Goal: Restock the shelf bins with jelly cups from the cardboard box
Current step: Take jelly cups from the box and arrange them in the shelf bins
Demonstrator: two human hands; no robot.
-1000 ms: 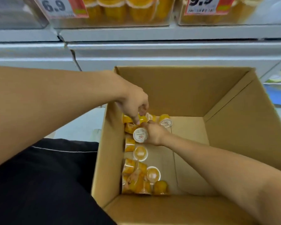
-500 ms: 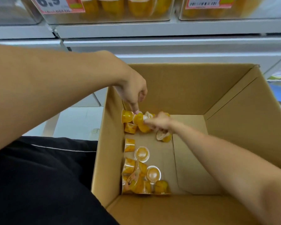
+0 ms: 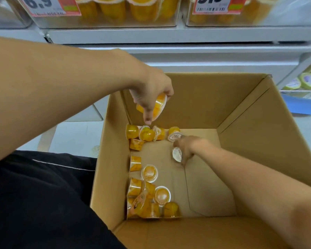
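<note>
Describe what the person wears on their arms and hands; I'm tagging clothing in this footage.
Both forearms are bare as far as the frame shows: no sleeves, gloves, watch or bands on the left hand or the right hand. No rings show on the fingers. Dark black clothing with a thin pale line lies lower left.

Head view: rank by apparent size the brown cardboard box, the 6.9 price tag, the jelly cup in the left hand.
1. Brown cardboard box, largest by far.
2. White-and-red 6.9 price tag, cropped by the frame edge.
3. Orange jelly cup held in the left hand, partly covered by fingers, so its rank against the tag is unsure.
</note>
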